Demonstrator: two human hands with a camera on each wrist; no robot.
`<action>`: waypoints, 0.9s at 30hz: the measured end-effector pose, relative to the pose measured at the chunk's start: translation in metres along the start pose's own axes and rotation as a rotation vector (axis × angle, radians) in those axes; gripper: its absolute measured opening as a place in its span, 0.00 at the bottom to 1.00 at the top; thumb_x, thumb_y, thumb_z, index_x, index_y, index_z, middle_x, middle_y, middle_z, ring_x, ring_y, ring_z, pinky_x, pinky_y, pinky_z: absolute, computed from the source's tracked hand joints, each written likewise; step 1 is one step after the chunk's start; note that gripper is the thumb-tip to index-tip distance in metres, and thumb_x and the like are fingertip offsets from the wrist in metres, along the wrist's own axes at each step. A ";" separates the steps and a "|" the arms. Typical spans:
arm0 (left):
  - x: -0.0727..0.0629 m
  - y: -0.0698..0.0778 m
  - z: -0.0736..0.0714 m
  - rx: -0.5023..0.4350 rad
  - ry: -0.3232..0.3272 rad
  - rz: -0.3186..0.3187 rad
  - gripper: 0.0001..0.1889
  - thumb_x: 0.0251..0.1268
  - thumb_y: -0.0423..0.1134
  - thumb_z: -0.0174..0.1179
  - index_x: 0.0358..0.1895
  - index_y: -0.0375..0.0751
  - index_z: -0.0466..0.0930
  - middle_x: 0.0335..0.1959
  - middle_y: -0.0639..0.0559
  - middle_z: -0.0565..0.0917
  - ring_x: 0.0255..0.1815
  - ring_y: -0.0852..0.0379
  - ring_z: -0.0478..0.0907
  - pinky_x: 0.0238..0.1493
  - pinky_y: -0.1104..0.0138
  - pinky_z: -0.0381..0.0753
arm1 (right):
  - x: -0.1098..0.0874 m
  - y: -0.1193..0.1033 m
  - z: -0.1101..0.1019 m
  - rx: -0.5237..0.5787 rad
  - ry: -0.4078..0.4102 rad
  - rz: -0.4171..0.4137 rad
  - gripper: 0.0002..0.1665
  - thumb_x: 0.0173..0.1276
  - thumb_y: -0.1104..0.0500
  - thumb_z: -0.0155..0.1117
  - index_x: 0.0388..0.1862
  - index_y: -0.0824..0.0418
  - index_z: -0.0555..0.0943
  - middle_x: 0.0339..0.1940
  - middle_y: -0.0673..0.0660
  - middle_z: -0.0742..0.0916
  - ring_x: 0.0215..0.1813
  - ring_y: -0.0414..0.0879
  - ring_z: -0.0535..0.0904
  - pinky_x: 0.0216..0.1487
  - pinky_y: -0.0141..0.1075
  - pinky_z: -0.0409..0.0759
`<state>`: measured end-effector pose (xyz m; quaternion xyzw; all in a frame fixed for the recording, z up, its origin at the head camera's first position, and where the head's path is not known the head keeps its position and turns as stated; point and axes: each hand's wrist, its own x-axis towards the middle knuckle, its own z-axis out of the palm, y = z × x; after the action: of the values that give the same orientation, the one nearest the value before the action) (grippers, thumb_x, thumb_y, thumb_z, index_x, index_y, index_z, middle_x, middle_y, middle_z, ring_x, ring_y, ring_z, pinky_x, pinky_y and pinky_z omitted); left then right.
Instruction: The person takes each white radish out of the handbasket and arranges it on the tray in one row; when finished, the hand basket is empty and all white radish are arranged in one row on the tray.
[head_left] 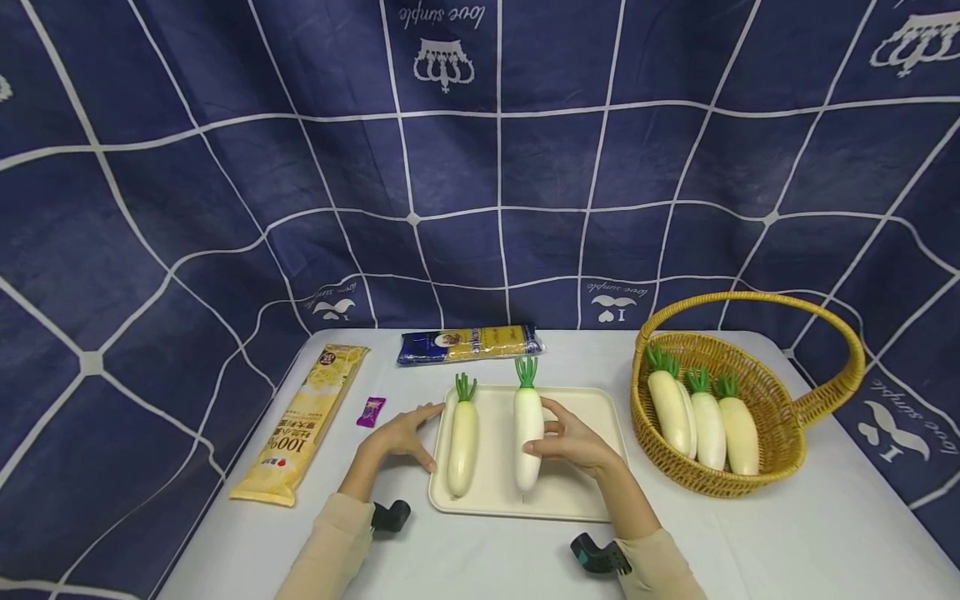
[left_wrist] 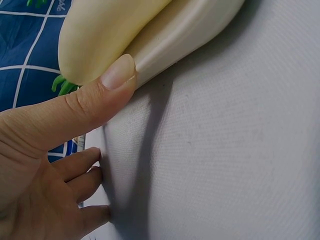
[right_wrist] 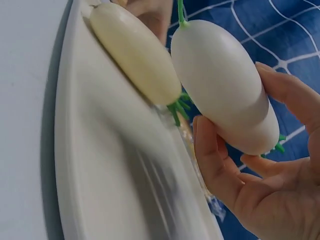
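Observation:
My right hand [head_left: 576,442] holds a white toy radish [head_left: 528,433] with green leaves, thumb on one side and fingers on the other. In the right wrist view the radish [right_wrist: 220,82] is raised above the cream tray [right_wrist: 90,165]. A yellowish-white radish [head_left: 462,450] lies along the left part of the tray [head_left: 570,500]. My left hand [head_left: 401,436] is at the tray's left edge, fingers spread. In the left wrist view its thumb [left_wrist: 119,75] touches the tray rim, close to the yellowish radish [left_wrist: 105,37], while the other fingers are loosely bent.
On the right stands a wicker basket [head_left: 787,450] with several radishes and a tall handle. A blue-and-yellow pasta packet [head_left: 472,344] lies behind the tray. To the left are a long yellow pasta packet [head_left: 303,425] and a small purple wrapped sweet [head_left: 371,412].

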<state>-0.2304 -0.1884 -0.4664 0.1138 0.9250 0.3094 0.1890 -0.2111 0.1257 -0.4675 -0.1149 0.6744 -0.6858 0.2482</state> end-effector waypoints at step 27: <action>-0.001 0.001 -0.001 0.012 -0.005 0.007 0.57 0.26 0.36 0.80 0.71 0.40 0.60 0.71 0.33 0.56 0.72 0.33 0.49 0.70 0.40 0.48 | 0.032 0.012 0.046 -0.170 0.213 0.080 0.56 0.45 0.67 0.73 0.70 0.72 0.52 0.28 0.64 0.84 0.25 0.46 0.81 0.29 0.40 0.84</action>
<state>-0.2295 -0.1882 -0.4646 0.1191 0.9260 0.3041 0.1894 -0.2136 0.0699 -0.4821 -0.0350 0.7566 -0.6242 0.1916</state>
